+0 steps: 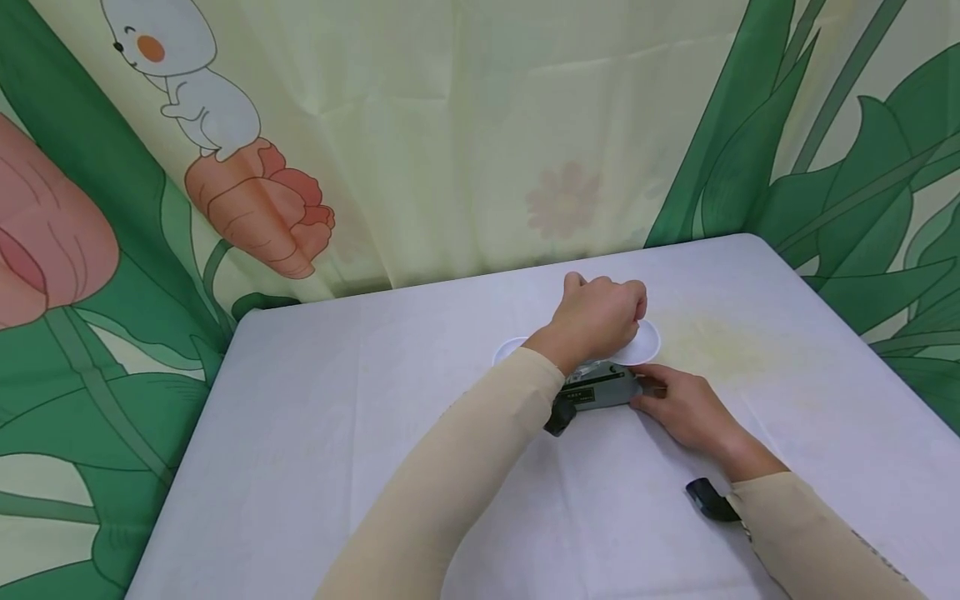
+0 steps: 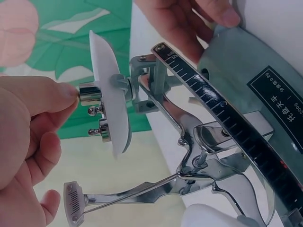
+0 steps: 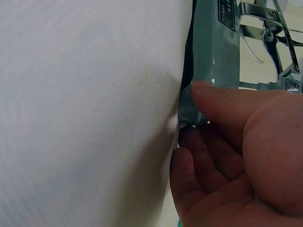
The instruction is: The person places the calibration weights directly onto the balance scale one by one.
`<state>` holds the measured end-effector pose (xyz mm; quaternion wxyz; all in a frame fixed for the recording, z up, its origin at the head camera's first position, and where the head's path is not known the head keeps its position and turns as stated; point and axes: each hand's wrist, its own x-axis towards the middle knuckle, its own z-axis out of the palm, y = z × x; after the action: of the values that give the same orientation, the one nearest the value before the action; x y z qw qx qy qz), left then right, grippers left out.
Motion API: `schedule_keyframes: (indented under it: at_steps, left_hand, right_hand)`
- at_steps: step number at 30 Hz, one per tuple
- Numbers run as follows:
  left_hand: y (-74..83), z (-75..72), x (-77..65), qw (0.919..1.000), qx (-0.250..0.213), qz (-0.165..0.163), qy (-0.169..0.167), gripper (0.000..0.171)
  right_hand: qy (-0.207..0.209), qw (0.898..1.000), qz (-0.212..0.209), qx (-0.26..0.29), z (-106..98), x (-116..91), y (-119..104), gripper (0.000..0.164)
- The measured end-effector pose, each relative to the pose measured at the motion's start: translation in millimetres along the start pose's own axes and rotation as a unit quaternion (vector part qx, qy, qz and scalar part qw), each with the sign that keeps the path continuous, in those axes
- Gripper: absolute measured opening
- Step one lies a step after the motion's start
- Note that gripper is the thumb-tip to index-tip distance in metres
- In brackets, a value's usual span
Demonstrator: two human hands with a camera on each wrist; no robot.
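Note:
A grey-green balance scale (image 1: 603, 392) with a dark graduated beam (image 2: 222, 106) stands on the table under both hands. My left hand (image 1: 603, 317) is over its right white pan (image 1: 645, 343). In the left wrist view, thumb and fingertips pinch a shiny metal weight (image 2: 89, 96) at the pan's face. Two smaller knobbed weights (image 2: 103, 130) sit beside it on that pan (image 2: 113, 101). My right hand (image 1: 690, 408) grips the right end of the scale's base, thumb on the front and fingers curled at the end (image 3: 227, 142). The left forearm hides part of the scale.
The scale's left white pan (image 1: 507, 350) shows behind the left wrist. A white cloth covers the table (image 1: 300, 458), with a faint yellowish stain to the right of the scale. Behind hangs a printed curtain (image 1: 450, 125). Black wrist devices (image 1: 708, 500) ride on both arms.

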<state>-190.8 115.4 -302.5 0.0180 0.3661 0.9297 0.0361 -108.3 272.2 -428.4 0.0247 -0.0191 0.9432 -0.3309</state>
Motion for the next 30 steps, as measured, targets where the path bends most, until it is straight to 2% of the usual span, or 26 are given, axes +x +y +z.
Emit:
schedule_keyframes:
  at_steps: [8,12,23,27,30]
  left_hand:
    - [-0.7,2.1,0.7,0.9998,0.019,-0.007,-0.007,0.013]
    - [-1.9,3.3,-0.1,0.9997,0.017,-0.014,-0.014,0.016]
    - [-3.6,-0.3,-2.0,0.9997,0.007,-0.022,-0.006,0.019]
    - [-6.9,-2.7,-4.7,0.9998,0.000,-0.019,0.004,0.017]
    - [-12.4,-5.6,-9.8,0.9994,-0.021,-0.018,0.022,0.012]
  right_hand:
    - [0.005,1.000,-0.007,0.000,0.0,0.1,1.2,0.049]
    - [0.003,1.000,-0.011,0.002,0.4,-0.8,0.9,0.049]
    - [0.004,1.000,-0.011,0.003,1.1,0.2,-0.2,0.049]
    - [0.007,1.000,-0.015,0.002,1.1,-0.2,0.2,0.049]
    - [0.008,1.000,-0.015,-0.001,1.4,-0.6,0.9,0.050]
